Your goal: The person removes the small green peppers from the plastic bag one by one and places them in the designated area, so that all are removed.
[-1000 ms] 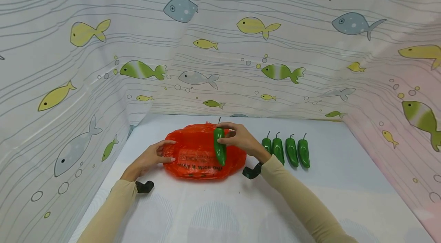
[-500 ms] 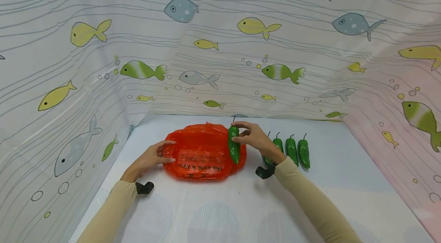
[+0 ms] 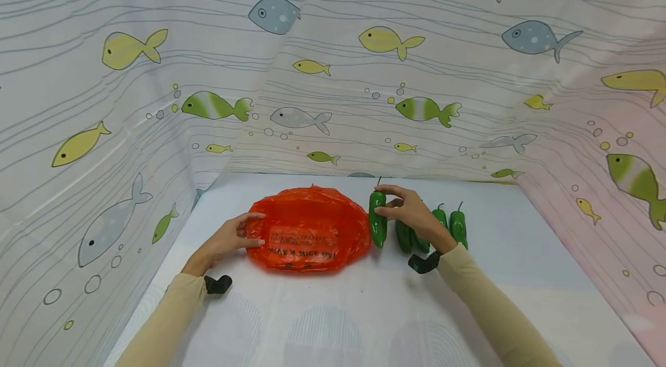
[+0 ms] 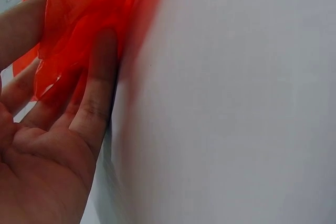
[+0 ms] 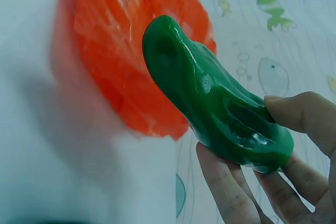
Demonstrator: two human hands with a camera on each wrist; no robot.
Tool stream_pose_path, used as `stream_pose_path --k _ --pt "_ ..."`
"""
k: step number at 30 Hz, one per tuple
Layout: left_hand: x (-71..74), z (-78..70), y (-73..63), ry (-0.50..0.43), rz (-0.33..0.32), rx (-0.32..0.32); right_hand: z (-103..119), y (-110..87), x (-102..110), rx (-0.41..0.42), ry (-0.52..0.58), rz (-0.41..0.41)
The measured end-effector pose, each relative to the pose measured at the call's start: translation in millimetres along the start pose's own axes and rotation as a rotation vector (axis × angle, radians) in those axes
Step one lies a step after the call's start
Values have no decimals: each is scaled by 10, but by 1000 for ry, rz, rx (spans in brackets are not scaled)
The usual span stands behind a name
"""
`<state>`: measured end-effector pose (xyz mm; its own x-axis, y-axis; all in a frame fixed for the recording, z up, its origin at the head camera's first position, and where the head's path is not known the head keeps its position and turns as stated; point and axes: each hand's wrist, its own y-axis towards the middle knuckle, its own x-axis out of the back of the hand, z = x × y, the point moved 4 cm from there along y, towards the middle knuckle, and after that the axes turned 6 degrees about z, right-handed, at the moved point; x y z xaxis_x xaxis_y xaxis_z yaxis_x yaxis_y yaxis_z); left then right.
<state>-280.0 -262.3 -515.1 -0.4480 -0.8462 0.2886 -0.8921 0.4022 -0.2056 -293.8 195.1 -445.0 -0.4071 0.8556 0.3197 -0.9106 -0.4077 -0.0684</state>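
Note:
My right hand (image 3: pixel 416 214) pinches a glossy green chili pepper (image 3: pixel 377 219) between thumb and fingers, stem up, just right of an orange plastic bag (image 3: pixel 307 260). In the right wrist view the pepper (image 5: pixel 210 98) points its rounded lower end toward the bag (image 5: pixel 131 93). The bag lies with its mouth spread, dark lettering on its near side. My left hand (image 3: pixel 224 243) is at the bag's left edge, thumb and fingers apart. In the left wrist view its fairly straight fingers (image 4: pixel 94 98) reach in behind the thin orange film (image 4: pixel 89 9).
Several more green peppers (image 3: pixel 458 227) lie in a row right of the bag, partly hidden by my right hand. Fish-patterned sheets (image 3: pixel 354 84) rise behind the white table (image 3: pixel 354 321) and along both sides.
My right hand has moved right with the pepper, from over the bag to beside its right edge, near the row of peppers. My left hand stays at the bag's left edge.

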Motion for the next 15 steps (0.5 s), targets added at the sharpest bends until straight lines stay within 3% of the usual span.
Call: stream_pose_path --k 15 --pt "1 -2 1 -8 -4 18 -228 -292 421 -46 -76 -70"
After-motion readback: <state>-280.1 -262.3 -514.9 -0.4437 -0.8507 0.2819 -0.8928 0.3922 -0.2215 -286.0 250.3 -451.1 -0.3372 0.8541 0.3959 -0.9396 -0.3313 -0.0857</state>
